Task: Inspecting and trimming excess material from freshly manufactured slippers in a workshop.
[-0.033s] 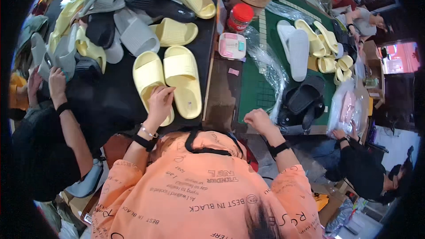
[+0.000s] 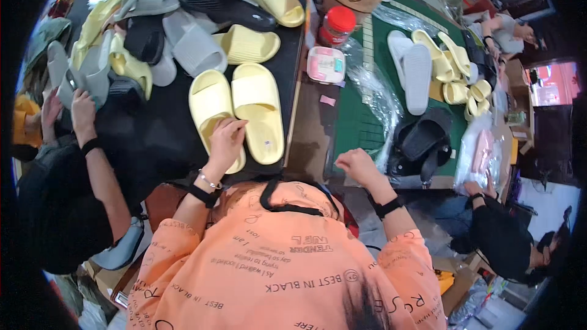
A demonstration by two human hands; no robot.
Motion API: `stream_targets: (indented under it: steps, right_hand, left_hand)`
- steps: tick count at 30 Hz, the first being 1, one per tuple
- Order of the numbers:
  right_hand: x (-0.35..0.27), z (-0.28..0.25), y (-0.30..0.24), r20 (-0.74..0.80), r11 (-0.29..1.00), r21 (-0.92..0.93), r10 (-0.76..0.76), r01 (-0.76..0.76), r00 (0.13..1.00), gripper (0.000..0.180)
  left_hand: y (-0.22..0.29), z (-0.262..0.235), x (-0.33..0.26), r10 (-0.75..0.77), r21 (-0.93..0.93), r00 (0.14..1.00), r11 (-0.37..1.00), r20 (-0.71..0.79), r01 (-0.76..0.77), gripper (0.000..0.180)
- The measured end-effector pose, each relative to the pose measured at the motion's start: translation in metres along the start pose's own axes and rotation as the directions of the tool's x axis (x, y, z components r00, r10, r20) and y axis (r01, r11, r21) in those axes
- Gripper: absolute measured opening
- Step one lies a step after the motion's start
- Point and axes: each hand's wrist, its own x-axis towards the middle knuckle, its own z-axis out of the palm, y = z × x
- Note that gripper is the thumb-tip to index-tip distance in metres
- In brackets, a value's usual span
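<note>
While the left yellow slide (image 2: 208, 95) and right yellow slide (image 2: 263, 98) sit side by side on the black bench (image 2: 159, 140), toes pointing away, the left hand (image 2: 225, 140) is over the left one's heel half. Its fingers are kinda bunched together, but honestly can't tell if they're pinching anything. The right hand (image 2: 358, 166) is just loosely curled shut near the front edge of the green bench (image 2: 351, 131), with some black slippers (image 2: 422, 134) off to its right.
</note>
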Motion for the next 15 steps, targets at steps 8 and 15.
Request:
stream_targets:
  steps: [8,15]
  right_hand:
    - [0.066,-0.055,-0.084,-0.157,0.883,0.47,0.094,-0.009,0.983,0.011]
    - [0.056,-0.073,-0.074,-0.284,0.881,0.473,0.162,-0.009,0.945,0.017]
  left_hand:
    - [-0.001,-0.003,-0.001,-0.057,-0.113,0.996,0.992,0.065,0.064,0.013]
    - [-0.005,-0.01,0.001,-0.056,-0.169,0.996,0.983,0.075,0.068,0.014]
